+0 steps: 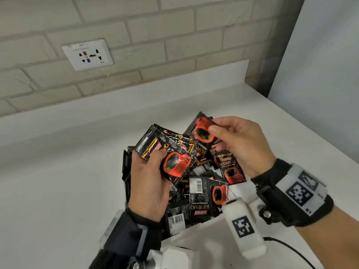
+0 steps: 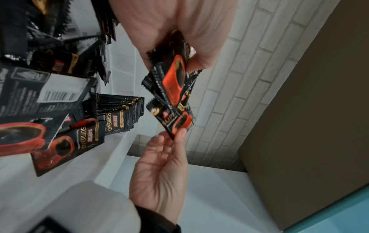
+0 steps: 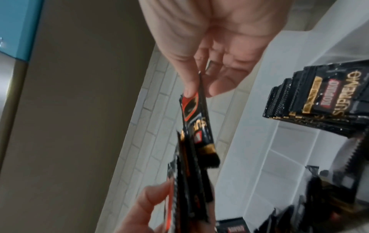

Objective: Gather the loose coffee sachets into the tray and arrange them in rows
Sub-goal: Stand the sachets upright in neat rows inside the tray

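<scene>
Both hands are raised over a heap of loose black-and-red coffee sachets (image 1: 202,195). My left hand (image 1: 149,183) grips a fanned bundle of several sachets (image 1: 171,158), seen close up as the bundle (image 2: 173,82) in the left wrist view. My right hand (image 1: 237,140) pinches a single sachet (image 1: 203,131) by its cup end between thumb and fingers, just right of the bundle. That sachet (image 3: 196,123) nearly touches the bundle (image 3: 187,189); contact cannot be told. A neat upright row of sachets (image 3: 319,107) stands in the white divided tray (image 3: 289,157).
The white counter (image 1: 58,171) runs back to a pale brick wall with a power socket (image 1: 87,54). A tall panel (image 1: 320,55) closes off the right side. A black cable (image 1: 287,247) trails across the counter near my right wrist.
</scene>
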